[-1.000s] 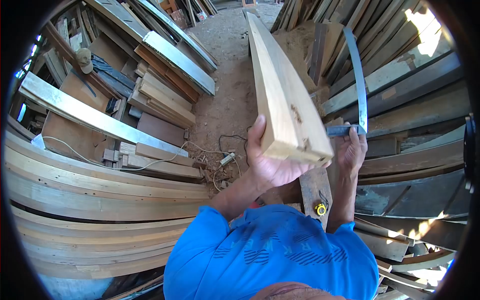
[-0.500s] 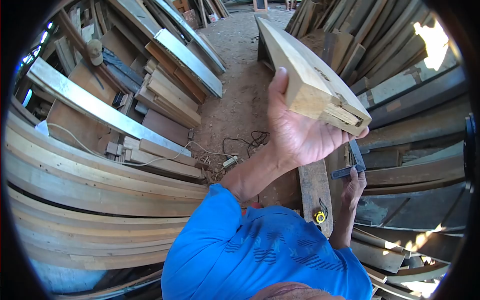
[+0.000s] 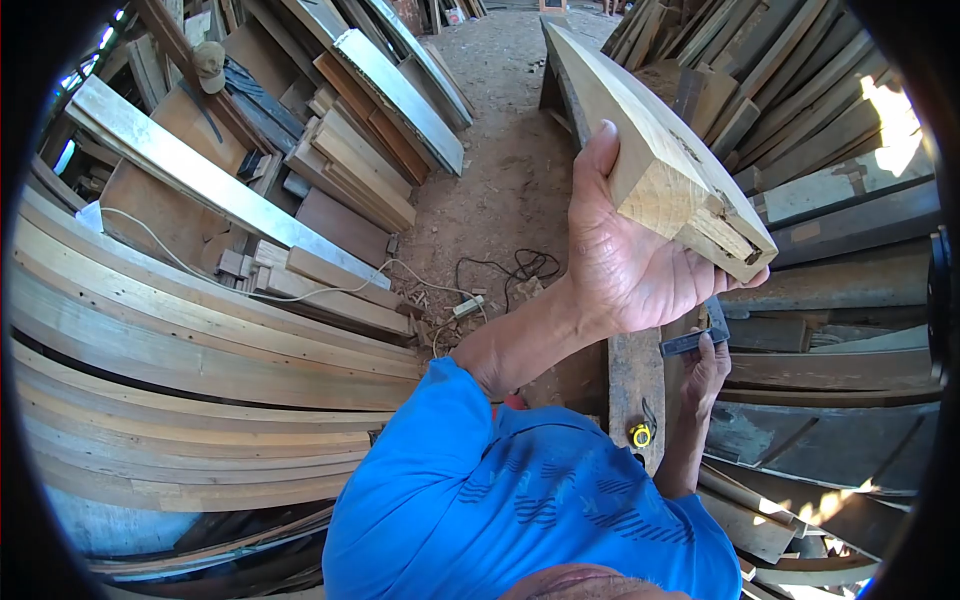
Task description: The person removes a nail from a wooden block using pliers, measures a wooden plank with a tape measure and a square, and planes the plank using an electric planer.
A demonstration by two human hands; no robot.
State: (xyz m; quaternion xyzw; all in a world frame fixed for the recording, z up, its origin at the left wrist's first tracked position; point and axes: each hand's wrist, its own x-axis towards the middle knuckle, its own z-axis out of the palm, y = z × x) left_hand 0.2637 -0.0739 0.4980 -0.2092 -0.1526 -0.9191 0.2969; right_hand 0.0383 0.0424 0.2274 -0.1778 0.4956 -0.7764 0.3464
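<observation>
A thick pale timber beam [image 3: 660, 170] slants up and away in front of me. Its near end has a cracked, hollowed corner. My left hand [image 3: 630, 260] grips that end from below, thumb on the left side and fingertips curled around the right edge. Lower down on the right, my right hand [image 3: 706, 370] pinches a dark try square [image 3: 690, 342], whose upper part is partly hidden behind the beam. Beneath my arms runs a worn wooden bench plank [image 3: 630, 375], and a yellow tape measure [image 3: 640, 435] lies on it.
Long curved boards [image 3: 200, 380] are stacked at the left. Planks [image 3: 360, 170] lean behind them. More timber [image 3: 830, 280] lines the right side. A power strip [image 3: 468, 306] and tangled black cable [image 3: 530, 265] lie on the dirt floor [image 3: 490, 170].
The beam and my left hand have shifted slightly right in the view, as has most of the background. More of the try square is now covered by the beam and left hand.
</observation>
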